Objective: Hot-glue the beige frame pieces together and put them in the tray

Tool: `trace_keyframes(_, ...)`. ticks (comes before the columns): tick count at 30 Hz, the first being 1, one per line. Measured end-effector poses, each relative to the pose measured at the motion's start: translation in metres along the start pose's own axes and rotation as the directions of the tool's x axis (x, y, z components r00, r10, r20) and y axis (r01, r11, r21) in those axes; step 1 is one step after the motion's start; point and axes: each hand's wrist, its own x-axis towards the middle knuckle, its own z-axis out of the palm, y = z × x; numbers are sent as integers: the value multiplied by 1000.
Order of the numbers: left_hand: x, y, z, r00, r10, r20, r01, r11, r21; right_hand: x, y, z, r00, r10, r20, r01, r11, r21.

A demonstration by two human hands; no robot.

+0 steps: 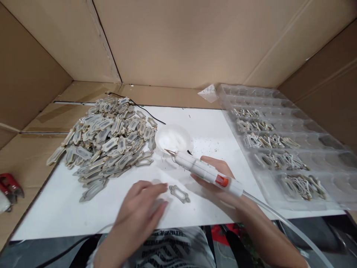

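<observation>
My right hand is wrapped around a white pen-shaped tool with an orange button and a clear hose trailing off to the lower right. Its metal tip points at a small white dish. My left hand lies flat on the white board, fingers spread. Its fingertips touch or nearly touch one flat ornate frame-shaped piece, which lies between my two hands.
A large heap of the same frame-shaped pieces sits at the left. A clear compartment tray on the right holds several stacked pieces. Cardboard walls enclose the bench. A red tool lies at far left. A black wire runs behind the heap.
</observation>
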Motion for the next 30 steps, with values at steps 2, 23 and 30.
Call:
trace_keyframes(2, 15, 13, 17, 993, 91, 71, -92, 996, 15, 0, -1, -1, 1000, 10, -6, -10, 1000, 1)
trace_keyframes(23, 44, -12, -24, 854, -224, -470, 271, 962, 34, -2, 5, 1, 976, -211, 55, 213, 977, -23)
trace_keyframes(30, 50, -5, -27, 856, -148, -495, 214, 974, 80, -5, 4, 3, 973, -203, 114, 206, 978, -19)
